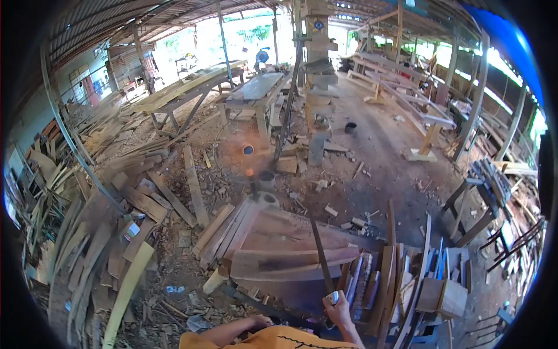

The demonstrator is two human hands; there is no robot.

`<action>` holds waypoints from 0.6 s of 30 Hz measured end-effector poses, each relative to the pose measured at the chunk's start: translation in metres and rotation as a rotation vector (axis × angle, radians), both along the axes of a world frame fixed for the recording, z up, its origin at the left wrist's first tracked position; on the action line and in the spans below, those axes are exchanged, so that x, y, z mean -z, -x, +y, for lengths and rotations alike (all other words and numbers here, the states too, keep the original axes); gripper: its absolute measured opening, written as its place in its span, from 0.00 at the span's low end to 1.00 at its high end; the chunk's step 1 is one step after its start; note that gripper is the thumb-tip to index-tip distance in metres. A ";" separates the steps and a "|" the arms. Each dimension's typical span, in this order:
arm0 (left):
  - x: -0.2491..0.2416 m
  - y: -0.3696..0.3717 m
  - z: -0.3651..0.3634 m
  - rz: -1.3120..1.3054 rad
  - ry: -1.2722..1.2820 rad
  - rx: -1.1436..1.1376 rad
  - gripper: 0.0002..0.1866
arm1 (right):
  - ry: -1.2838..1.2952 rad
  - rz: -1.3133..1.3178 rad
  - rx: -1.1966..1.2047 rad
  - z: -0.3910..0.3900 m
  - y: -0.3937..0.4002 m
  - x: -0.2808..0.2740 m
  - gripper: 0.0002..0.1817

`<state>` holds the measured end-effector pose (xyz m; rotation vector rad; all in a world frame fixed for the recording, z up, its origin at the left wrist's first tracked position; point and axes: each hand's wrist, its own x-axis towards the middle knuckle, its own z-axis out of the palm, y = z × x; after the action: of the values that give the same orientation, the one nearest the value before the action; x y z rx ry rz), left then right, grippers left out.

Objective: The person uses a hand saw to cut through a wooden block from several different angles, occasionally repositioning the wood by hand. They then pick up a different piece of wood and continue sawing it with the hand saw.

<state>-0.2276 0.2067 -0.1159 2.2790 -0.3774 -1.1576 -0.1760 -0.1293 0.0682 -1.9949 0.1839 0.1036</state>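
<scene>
Below, I am watching the right hand (338, 311) clamping a handsaw (321, 256) whose blade is crossing a curved plank (290, 263) ahead. Left hand (260, 320) is resting by the plank, grip unclear. Long, level strokes should be keeping the cut straight.

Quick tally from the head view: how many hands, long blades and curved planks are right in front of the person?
Hands: 2, left hand, right hand
Long blade held in the right hand: 1
Curved planks: 1, the curved plank under the blade
Total: 4
</scene>
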 end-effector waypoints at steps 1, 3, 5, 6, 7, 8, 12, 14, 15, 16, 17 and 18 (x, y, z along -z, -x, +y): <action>-0.012 -0.010 -0.002 0.230 -0.051 -0.034 0.24 | -0.018 0.028 0.009 0.002 0.000 -0.005 0.15; -0.020 -0.015 0.003 0.456 -0.102 -0.054 0.25 | -0.009 0.051 0.011 0.006 0.000 -0.022 0.15; -0.026 -0.024 0.012 0.302 0.098 0.222 0.24 | 0.017 0.033 0.017 0.005 -0.002 -0.007 0.15; -0.028 -0.031 0.016 0.393 0.185 0.151 0.22 | 0.040 0.026 0.013 0.006 0.000 -0.001 0.16; -0.030 -0.044 0.017 0.382 0.184 0.167 0.22 | 0.043 0.013 0.028 0.006 0.000 0.002 0.16; -0.053 -0.061 0.010 0.252 0.150 0.231 0.21 | 0.070 0.024 0.031 0.008 -0.001 0.001 0.16; -0.218 -0.111 -0.046 -0.153 0.391 0.198 0.20 | 0.073 0.106 0.076 0.016 0.003 -0.018 0.15; -0.277 -0.137 -0.076 -0.339 0.691 0.286 0.21 | 0.015 0.159 0.117 0.023 0.001 -0.026 0.16; -0.325 -0.136 -0.090 -0.305 0.948 0.239 0.20 | 0.000 0.177 0.121 0.023 0.002 -0.022 0.17; -0.340 -0.139 -0.109 -0.200 1.068 0.277 0.17 | 0.000 0.049 0.038 0.018 0.001 0.000 0.16; -0.381 -0.136 -0.121 -0.107 1.226 0.361 0.15 | 0.023 0.076 -0.024 0.016 -0.003 0.007 0.16; -0.419 -0.127 -0.130 0.126 1.442 0.460 0.15 | 0.050 0.099 -0.074 0.019 -0.003 0.006 0.16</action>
<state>-0.1007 0.0762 0.3031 0.8585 -1.2256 -0.7354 -0.1725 -0.1098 0.0622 -2.0479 0.1773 0.2480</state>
